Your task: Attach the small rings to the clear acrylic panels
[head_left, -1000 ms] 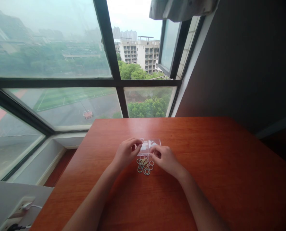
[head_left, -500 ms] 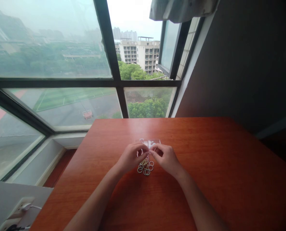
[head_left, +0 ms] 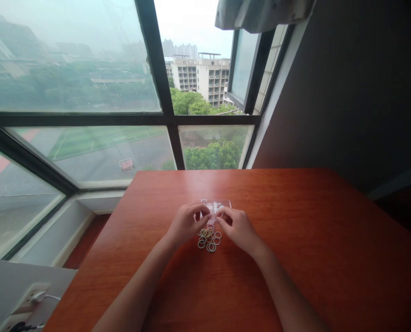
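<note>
On the reddish-brown wooden table (head_left: 281, 240), a loose pile of small pastel rings (head_left: 207, 234), possibly hair ties, is laid out just on the near side of a clear plastic case (head_left: 215, 209), its far edge partly covered by the hands. Pinkish rings can be made out at the far edge of the pile, yellowish ones in the middle and greenish-grey ones toward the near edge; many are overlapped. The left hand (head_left: 185, 226) is held over the left part of the case, its thumb and index tips brought close together; the right hand (head_left: 238, 226) is poised at the right part, its thumb and index likewise curled toward each other. A narrow gap is left between the two hands. Whether anything thin is pinched in either cannot be told, as the tips are too small and blurred. By their look, the rings are judged to be very light and hard to break, probably soft and springy, and easily tangled where they are stacked; each would best be taken by its outer band between thumb and fingertip, from the loose edge of the pile. The case is judged to be light, stiff, rather slippery and prone to cracking, so it would best be steadied by its rim.
</note>
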Demonstrator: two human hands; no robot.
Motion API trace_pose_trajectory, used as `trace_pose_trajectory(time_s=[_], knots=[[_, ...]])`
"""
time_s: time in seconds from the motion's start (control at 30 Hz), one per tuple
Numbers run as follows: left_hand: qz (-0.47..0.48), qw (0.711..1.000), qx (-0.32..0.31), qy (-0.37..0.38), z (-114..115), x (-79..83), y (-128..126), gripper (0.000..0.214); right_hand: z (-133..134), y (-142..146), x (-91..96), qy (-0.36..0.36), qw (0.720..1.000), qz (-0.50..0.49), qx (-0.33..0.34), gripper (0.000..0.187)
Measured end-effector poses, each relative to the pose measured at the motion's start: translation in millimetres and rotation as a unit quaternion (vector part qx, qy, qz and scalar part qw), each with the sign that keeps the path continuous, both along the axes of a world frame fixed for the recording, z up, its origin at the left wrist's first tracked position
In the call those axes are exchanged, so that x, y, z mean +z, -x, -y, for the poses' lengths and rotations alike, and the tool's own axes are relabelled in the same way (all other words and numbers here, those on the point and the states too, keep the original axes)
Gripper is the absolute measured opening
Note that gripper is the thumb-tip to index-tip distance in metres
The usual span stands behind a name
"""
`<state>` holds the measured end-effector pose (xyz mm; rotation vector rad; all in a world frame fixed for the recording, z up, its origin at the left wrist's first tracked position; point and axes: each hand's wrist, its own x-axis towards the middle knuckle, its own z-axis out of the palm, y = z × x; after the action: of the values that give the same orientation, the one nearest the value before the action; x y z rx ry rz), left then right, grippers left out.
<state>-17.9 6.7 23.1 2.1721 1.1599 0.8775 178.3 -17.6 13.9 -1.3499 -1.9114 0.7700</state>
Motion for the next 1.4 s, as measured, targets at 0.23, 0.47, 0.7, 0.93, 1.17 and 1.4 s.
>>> trace_pose_trajectory(time_s=[0.23,0.47,0.7,0.93,1.17,1.4], knots=[[-0.056,0.984,0.153,-0.066,-15.0,-17.0,20.0,0.012,-0.9,-1.4,-7.9,0.017,0.998,0.057,0.015,0.01],[-0.071,0.985,0.145,-0.061,-17.5,-24.0,21.6,0.013,0.1,-0.6,-7.9,0.013,0.997,0.071,0.028,0.01],[-0.067,0.982,0.162,-0.063,-17.4,-21.9,23.9,0.013,-0.3,-4.4,-6.4,0.026,0.997,0.068,0.041,0.012],[-0.077,0.983,0.153,-0.062,-15.8,-17.6,23.1,0.013,2.2,-9.9,-6.3,0.066,0.991,0.083,0.082,0.01],[-0.074,0.985,0.144,-0.062,-14.0,-11.9,20.9,0.014,8.3,-4.6,-4.6,0.073,0.985,0.119,0.105,0.011],[-0.075,0.985,0.139,-0.065,-13.6,-11.5,20.8,0.013,3.9,-3.9,-7.2,0.058,0.99,0.093,0.086,0.009]])
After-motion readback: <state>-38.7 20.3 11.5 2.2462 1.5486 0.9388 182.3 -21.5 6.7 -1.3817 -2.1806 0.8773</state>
